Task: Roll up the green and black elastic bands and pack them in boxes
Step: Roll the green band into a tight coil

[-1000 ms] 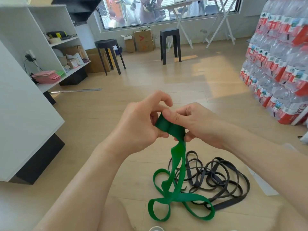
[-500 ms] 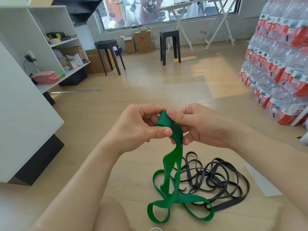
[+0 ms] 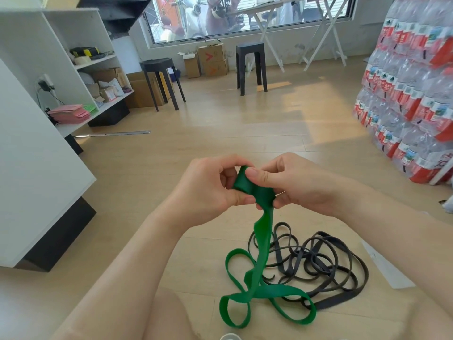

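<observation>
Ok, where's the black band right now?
Head view, lower right: the black band lies tangled on the floor, just right of the hanging green band, untouched.

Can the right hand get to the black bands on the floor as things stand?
Likely yes, once freed. The right hand pinches the rolled end of the green band with the left hand; the black bands lie on the floor just below it, nothing between.
</observation>
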`<state>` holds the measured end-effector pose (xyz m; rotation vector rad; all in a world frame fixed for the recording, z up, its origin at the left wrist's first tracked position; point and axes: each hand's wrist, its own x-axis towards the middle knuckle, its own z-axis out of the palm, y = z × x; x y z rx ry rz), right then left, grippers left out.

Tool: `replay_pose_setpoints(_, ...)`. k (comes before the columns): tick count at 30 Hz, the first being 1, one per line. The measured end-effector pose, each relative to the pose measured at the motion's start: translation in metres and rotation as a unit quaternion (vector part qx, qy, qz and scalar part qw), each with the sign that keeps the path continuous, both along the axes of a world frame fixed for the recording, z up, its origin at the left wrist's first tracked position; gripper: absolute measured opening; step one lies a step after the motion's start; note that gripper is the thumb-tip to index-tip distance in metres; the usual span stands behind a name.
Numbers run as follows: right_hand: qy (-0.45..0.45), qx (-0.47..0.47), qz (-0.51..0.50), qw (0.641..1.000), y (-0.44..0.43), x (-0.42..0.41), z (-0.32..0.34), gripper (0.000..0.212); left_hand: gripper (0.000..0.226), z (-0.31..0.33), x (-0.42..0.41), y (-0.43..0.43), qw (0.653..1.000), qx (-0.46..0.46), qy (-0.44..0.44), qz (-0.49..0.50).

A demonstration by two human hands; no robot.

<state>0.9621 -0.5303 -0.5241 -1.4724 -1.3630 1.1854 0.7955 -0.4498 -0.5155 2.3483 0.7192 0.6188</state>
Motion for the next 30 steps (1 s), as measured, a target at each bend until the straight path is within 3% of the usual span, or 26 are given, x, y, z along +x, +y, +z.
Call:
replay_pose_setpoints(5,0.120,0.001,0.043,0.992,-0.0011,0.0039,0.0006,0.035,0.051,0.0027,-0.0053,0.0039,0.980,-0.181,-0.038,-0.066)
replay_pose_setpoints(9,0.179,-0.004,0.073,0.981,-0.0028,0.0042,0.0014,0.030,0.048,0.0026,-0.0053,0.0043,0.964,-0.243,-0.069,-0.085)
replay_pose_setpoints(13,0.166,-0.025,0.094,0.981,-0.0040,0.0046,0.0014,0.030,0.040,0.0060,-0.0072,0.0023,0.977,-0.192,-0.048,-0.083)
replay_pose_setpoints(18,0.016,-0.056,0.079,0.995,-0.0033,0.0033,0.0083,0.051,0.042,0.0066,-0.0060,-0.0021,0.992,-0.110,-0.022,-0.054)
replay_pose_setpoints(21,-0.047,-0.036,0.044,0.997,-0.0018,0.0007,0.0077,0.051,0.043,0.0059,-0.0049,-0.0016,0.998,-0.054,-0.002,-0.033)
replay_pose_setpoints(26,-0.001,-0.011,0.004,1.000,-0.0006,0.0010,0.0024,0.039,0.053,0.0025,-0.0042,0.0005,0.999,-0.011,0.025,-0.016)
replay_pose_setpoints(30,0.083,-0.001,0.005,0.997,-0.0022,0.0068,0.0005,0.040,0.047,0.0023,-0.0052,0.0046,0.992,-0.120,-0.014,-0.033)
